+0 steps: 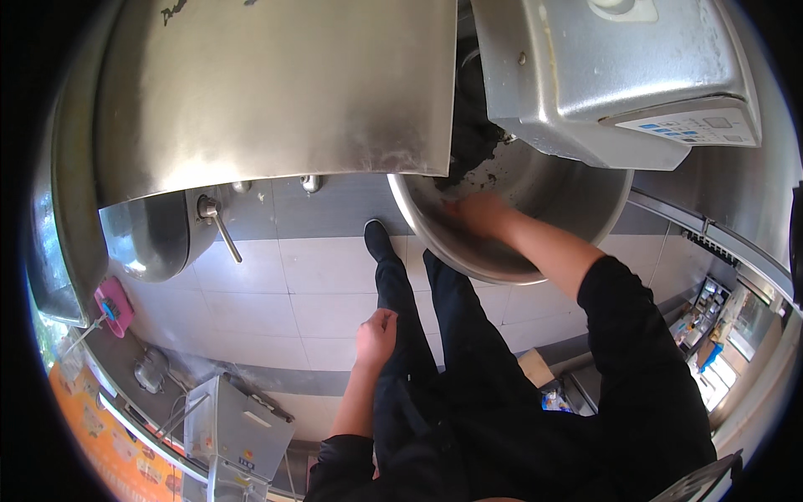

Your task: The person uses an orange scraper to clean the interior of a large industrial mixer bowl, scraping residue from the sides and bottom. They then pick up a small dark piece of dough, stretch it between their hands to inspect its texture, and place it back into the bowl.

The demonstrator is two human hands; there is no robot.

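A large round stainless steel bowl [564, 207] lies before me, below a metal machine housing [627, 75]. My right hand [480, 213] reaches inside it, near the left part of its inner wall; its fingertips are blurred, and whether they hold something cannot be told. Dark, crumbly material [467, 147] clings to the bowl's wall just beyond the hand. My left hand [377, 336] hangs over my leg, away from the bowl, its fingers curled in with nothing visible in them.
A broad metal cover [282, 94] juts out on the upper left, beside a rounded machine part with a metal lever [226, 237]. A control panel [696, 125] sits on the housing. At lower left stands a grey metal box [241, 427]; a pink dustpan [115, 306] is farther left.
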